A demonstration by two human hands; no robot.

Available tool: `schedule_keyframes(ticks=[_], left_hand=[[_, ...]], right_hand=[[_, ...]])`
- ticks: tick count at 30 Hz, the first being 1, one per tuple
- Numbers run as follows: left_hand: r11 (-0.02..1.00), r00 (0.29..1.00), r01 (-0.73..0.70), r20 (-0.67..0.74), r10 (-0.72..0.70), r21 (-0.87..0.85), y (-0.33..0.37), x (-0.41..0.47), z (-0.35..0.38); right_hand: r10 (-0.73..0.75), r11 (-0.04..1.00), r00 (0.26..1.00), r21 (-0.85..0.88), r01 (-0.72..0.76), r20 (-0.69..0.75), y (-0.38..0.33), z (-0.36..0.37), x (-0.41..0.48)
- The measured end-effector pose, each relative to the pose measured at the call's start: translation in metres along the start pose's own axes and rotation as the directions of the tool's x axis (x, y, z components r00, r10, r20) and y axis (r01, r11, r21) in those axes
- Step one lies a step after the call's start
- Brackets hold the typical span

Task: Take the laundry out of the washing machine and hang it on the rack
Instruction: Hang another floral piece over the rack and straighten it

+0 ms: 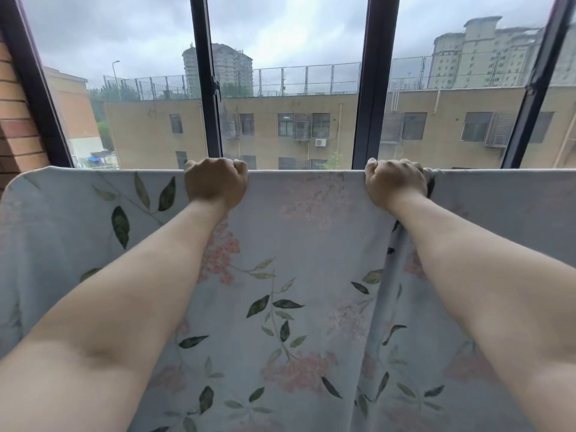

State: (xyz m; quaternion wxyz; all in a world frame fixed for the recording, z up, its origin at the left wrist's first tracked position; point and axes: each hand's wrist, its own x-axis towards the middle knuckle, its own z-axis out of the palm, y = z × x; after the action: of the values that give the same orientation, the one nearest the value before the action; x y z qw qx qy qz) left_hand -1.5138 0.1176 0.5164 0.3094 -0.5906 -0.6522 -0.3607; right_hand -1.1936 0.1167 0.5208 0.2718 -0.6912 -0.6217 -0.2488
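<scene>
Two bare forearms reach forward across a pale blue sheet (311,232) printed with dark green leaves and pink blossom, which hangs spread out and fills the lower half of the view. At the sheet's straight top edge, the left hand (215,182) grips the cloth left of centre, its fingers curled tight together over the hem into a fist, the fingertips hidden behind the fabric. The right hand (396,182) grips the same edge right of centre in a like fist, with a small bunch of cloth gathered at its outer side and a long fold falling below its wrist. Whether the sheet lies over a rail cannot be told. Just beyond the sheet stands a window (371,88) with dark upright frames, and a brick wall (15,126) rises above the sheet's left corner. Far behind the sheet, through the glass, are a tan low-rise building (343,126) topped by a wire fence (311,79), and tower blocks (477,54) under a grey sky.
</scene>
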Motion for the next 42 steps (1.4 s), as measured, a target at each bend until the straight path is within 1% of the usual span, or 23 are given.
schedule_keyframes(ticks=[2,3,5,7,8,10,12,15,18,22,28,34,37,42], left_hand=[[1.0,0.999,-0.002,0.033,0.002,-0.003,0.018,-0.004,-0.005],[0.999,0.998,-0.045,0.044,0.046,-0.023,0.035,-0.005,-0.006],[0.982,0.985,-0.145,0.073,0.154,-0.12,0.081,-0.007,-0.009],[0.958,0.973,-0.197,0.077,0.217,-0.21,0.13,-0.011,-0.014],[0.952,0.971,-0.206,0.075,0.228,-0.226,0.148,-0.015,-0.015],[0.959,0.97,-0.216,0.068,0.232,-0.186,0.166,-0.025,-0.012],[0.964,0.973,-0.227,0.016,0.231,-0.136,0.165,-0.033,-0.005],[0.966,0.971,-0.237,-0.065,0.231,-0.105,0.166,-0.029,0.003],[0.97,0.969,-0.227,-0.121,0.216,-0.089,0.167,-0.027,0.01],[0.966,0.956,-0.24,-0.197,0.218,-0.094,0.162,-0.024,0.021],[0.97,0.954,-0.229,-0.217,0.207,-0.082,0.161,-0.02,0.028],[0.968,0.956,-0.236,-0.201,0.216,-0.082,0.172,-0.02,0.03],[0.969,0.956,-0.229,-0.209,0.205,-0.093,0.174,-0.019,0.031],[0.972,0.955,-0.22,-0.22,0.198,-0.081,0.17,-0.019,0.032]], right_hand=[[-0.007,1.0,1.0,-0.002,0.007,-0.013,-0.001,0.002,-0.002],[-0.013,1.0,1.0,-0.002,0.013,-0.024,-0.002,0.002,-0.002],[-0.024,1.0,0.999,-0.006,0.024,-0.024,-0.007,0.002,-0.003],[-0.024,1.0,1.0,0.008,0.025,-0.01,-0.012,0.001,-0.003],[-0.024,1.0,1.0,0.016,0.024,0.0,-0.013,0.001,-0.003],[-0.024,0.999,1.0,0.027,0.024,0.014,-0.009,0.001,-0.004],[-0.038,0.998,0.999,0.041,0.037,0.002,-0.004,0.002,-0.006],[-0.07,0.995,0.997,0.063,0.072,-0.033,0.003,0.001,-0.007],[-0.048,0.997,0.999,0.061,0.048,-0.002,0.02,0.0,-0.005],[-0.027,0.998,1.0,0.05,0.027,-0.009,0.047,0.003,-0.002],[0.024,0.999,0.999,0.023,-0.025,0.044,0.082,0.004,0.007],[0.085,0.996,0.994,-0.012,-0.084,0.068,0.121,0.004,0.016],[0.132,0.991,0.988,-0.016,-0.131,0.083,0.148,0.003,0.019],[0.165,0.986,0.982,-0.033,-0.163,0.089,0.186,0.002,0.022]])
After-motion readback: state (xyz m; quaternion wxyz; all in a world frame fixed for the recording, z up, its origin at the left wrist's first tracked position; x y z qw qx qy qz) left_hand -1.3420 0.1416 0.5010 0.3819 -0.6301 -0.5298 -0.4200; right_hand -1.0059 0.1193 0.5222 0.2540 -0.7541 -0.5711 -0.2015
